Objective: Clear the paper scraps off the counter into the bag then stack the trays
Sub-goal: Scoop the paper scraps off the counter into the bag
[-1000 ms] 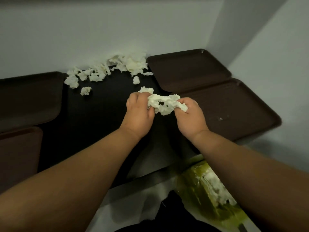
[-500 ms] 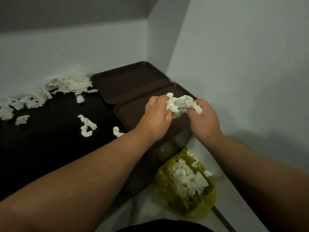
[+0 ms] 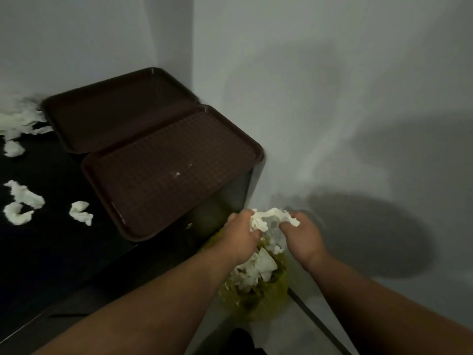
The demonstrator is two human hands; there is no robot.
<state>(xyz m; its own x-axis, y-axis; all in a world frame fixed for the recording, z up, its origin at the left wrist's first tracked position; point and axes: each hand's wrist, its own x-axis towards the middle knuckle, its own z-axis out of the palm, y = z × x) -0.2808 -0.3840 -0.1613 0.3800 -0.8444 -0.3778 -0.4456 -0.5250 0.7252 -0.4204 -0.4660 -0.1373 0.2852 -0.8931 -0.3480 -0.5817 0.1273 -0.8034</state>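
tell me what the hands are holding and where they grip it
A wad of crumpled white paper scraps: left hand gripping its left end, right hand its right end.

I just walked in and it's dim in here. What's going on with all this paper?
A person is clearing torn paper off a counter. The left hand and the right hand together grip a wad of scraps over a green bag on the floor, which already holds paper. Loose scraps lie on the black counter. The near tray and the far tray lie next to each other, not yet stacked.
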